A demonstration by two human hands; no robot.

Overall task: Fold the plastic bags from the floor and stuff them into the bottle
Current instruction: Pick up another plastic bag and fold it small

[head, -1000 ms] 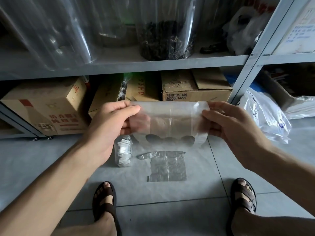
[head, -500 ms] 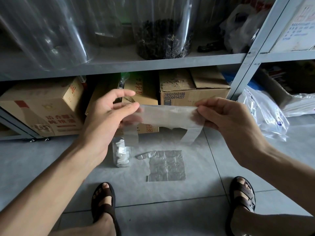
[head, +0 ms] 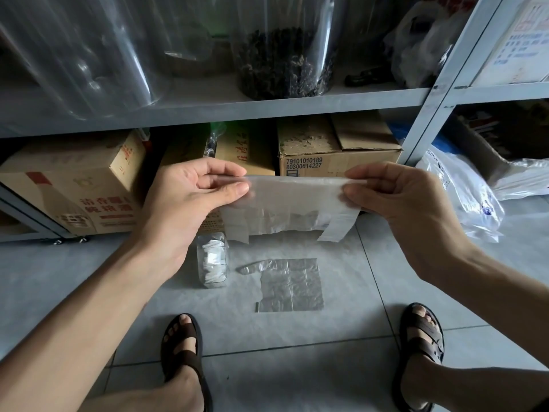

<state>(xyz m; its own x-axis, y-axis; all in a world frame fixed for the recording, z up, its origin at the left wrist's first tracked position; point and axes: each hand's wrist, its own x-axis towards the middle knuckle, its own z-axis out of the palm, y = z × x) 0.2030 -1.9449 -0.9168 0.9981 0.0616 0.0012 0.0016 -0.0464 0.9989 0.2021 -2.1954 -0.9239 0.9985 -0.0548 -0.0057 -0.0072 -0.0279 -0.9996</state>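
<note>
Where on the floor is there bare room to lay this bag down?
Bare tile lies left of the bottle and between the sandals, nearer than the flat bag. Crowded: around bottle and flat bag, and by the crumpled white bag.

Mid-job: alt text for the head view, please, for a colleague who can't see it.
The left hand and right hand pinch a translucent plastic bag stretched between them above the floor. Under it, a clear bottle partly filled with folded white bags sits beside a second bag lying flat.
</note>
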